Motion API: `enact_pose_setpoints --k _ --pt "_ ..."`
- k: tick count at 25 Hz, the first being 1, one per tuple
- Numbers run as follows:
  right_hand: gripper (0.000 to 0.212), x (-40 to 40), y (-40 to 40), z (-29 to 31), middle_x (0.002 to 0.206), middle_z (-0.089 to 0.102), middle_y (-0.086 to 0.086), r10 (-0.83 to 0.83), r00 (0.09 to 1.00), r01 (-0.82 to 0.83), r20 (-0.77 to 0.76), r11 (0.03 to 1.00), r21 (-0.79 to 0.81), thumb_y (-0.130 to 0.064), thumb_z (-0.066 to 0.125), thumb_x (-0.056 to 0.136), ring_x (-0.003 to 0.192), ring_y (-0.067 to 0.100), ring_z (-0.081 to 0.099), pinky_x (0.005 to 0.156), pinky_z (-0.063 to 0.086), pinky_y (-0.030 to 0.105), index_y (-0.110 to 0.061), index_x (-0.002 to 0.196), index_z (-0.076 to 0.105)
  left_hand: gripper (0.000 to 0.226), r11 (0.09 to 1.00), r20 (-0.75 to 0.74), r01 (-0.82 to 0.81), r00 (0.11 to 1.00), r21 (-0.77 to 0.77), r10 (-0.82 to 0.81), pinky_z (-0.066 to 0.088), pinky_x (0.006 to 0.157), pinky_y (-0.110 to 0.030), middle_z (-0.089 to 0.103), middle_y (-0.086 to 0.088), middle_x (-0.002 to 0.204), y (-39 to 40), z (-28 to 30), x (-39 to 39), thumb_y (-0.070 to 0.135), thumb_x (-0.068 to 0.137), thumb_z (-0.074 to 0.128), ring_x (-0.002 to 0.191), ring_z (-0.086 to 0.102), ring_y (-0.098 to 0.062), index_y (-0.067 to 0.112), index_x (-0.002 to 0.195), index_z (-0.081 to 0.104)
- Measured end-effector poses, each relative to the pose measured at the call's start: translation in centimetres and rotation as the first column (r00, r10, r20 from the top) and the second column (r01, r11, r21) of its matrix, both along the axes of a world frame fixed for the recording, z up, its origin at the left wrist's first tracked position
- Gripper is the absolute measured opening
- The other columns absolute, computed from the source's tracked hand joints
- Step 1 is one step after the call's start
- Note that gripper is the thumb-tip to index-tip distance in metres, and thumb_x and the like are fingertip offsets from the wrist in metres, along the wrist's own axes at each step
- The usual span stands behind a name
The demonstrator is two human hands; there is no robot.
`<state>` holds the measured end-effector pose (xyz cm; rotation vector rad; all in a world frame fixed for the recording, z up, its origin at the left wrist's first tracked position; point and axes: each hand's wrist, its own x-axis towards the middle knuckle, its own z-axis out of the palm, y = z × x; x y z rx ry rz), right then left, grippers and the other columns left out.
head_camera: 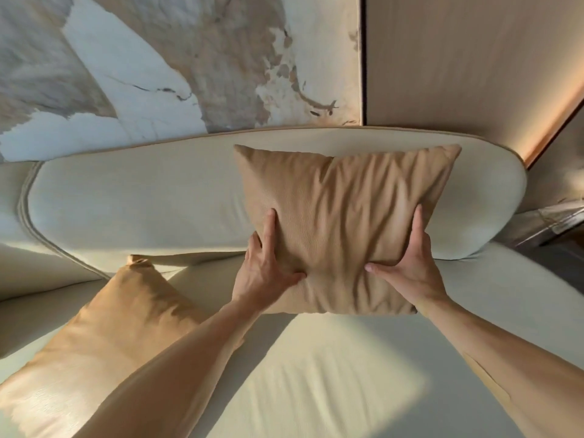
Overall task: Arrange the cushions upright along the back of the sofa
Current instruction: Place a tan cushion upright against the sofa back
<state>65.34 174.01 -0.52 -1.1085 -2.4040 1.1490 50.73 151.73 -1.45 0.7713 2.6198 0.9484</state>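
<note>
A square tan cushion (341, 216) stands upright against the cream sofa backrest (142, 203), toward its right end. My left hand (265, 270) grips the cushion's lower left edge, thumb pressed into the front. My right hand (410, 267) grips its lower right edge the same way. A second tan cushion (104, 339) lies flat and slanted on the sofa seat (316, 380) at the lower left, partly hidden behind my left forearm.
Behind the sofa hangs a large marbled beige and white wall panel (158, 64), with a plain wooden panel (474, 58) to its right. A dark side table or ledge (556, 222) shows past the sofa's right end. Sunlight patches fall across the seat.
</note>
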Motion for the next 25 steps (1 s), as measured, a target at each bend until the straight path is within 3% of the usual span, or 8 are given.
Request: enact_pose_setpoints --k 3,8,11,15,21,25 --pt "0.137 -0.6 1.5 -2.2 0.153 0.026 -0.001 0.006 1.0 -0.006 -0.012 1.0 -0.02 -0.03 0.089 0.06 0.136 0.025 0.039 0.1 0.041 0.045 -0.051 0.146 -0.015 0.139 1.0 -0.041 -0.005 0.999 -0.024 0.004 0.048 0.095 -0.048 0.036 -0.009 0.134 1.8 -2.3 0.1 0.038 0.063 0.088 0.118 0.051 -0.034 0.048 0.148 -0.021" --pt "0.138 -0.7 2.3 -6.1 0.161 0.015 -0.009 0.056 0.998 -0.057 -0.021 0.995 -0.077 -0.026 0.089 0.06 0.145 0.014 0.025 0.111 0.033 0.041 -0.05 0.147 -0.016 0.14 0.998 -0.019 -0.003 1.0 -0.068 0.002 0.049 0.096 -0.048 0.035 -0.01 0.14 1.6 -5.7 0.6 0.037 0.065 0.088 0.119 0.053 -0.035 0.046 0.147 -0.024" --pt "0.136 -0.1 3.0 -7.8 0.163 0.013 -0.011 0.07 0.997 -0.068 0.013 0.993 -0.093 -0.025 0.087 0.062 0.146 0.013 0.023 0.112 0.032 0.038 -0.047 0.148 -0.017 0.144 0.982 0.058 0.154 0.987 -0.114 -0.148 0.039 0.11 -0.043 0.008 -0.008 0.163 1.7 -7.2 0.8 0.034 0.067 0.088 0.144 0.031 -0.032 0.047 0.142 -0.034" --pt "0.134 -0.3 4.7 -8.6 0.163 0.006 -0.012 0.147 0.987 -0.14 0.06 0.984 -0.111 -0.029 0.087 0.066 0.148 0.01 0.017 0.115 0.027 0.039 -0.047 0.148 -0.018 0.148 0.964 0.147 0.183 0.977 -0.194 -0.156 0.034 0.114 -0.051 -0.005 -0.012 0.165 2.9 -7.7 -0.9 0.029 0.066 0.089 0.149 0.019 -0.034 0.053 0.135 -0.04" --pt "0.129 -1.1 3.8 -6.9 0.163 -0.006 0.01 0.162 0.976 -0.14 0.146 0.979 -0.15 -0.034 0.084 0.071 0.15 0.022 0.006 0.118 0.018 0.04 -0.046 0.148 -0.018 0.138 0.915 0.162 0.162 0.981 -0.368 -0.108 0.045 0.103 -0.054 -0.007 -0.013 0.165 2.3 -4.7 -1.0 0.037 0.073 0.083 0.138 0.04 -0.039 0.061 0.13 -0.04" --pt "0.115 -0.3 1.3 -4.6 0.162 -0.007 0.02 0.242 0.959 -0.259 0.15 0.96 0.108 -0.043 0.078 0.074 0.15 0.032 0.001 0.119 0.018 0.049 -0.039 0.153 -0.005 0.125 0.929 0.123 0.09 0.991 -0.358 -0.048 0.039 0.107 -0.056 -0.006 -0.009 0.166 -0.2 -2.2 0.5 0.06 0.073 0.075 0.145 0.029 -0.038 0.061 0.134 -0.034"
